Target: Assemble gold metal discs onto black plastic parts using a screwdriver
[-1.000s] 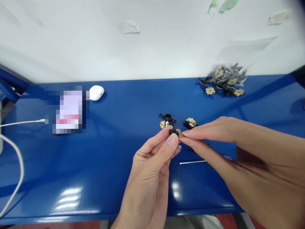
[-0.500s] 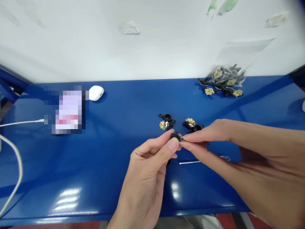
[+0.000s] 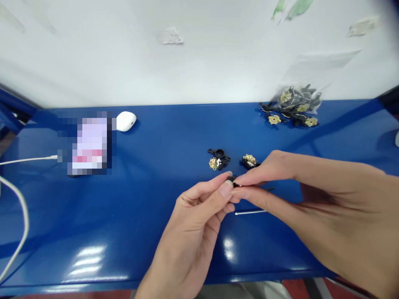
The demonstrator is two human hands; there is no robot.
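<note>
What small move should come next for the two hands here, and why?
Probably a gentle press by the right hand at the edge of the small black part, with the left hand bracing. The left thumb and finger pinch that part, and the right fingertips sit right beside it; what lies between them is mostly hidden.

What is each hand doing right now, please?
Left hand: closed, holding a small black part.
Right hand: closed in a pinch at that part; what it grips is hidden.

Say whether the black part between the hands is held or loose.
Held: the left hand pinches the black part between thumb and forefinger.
</note>
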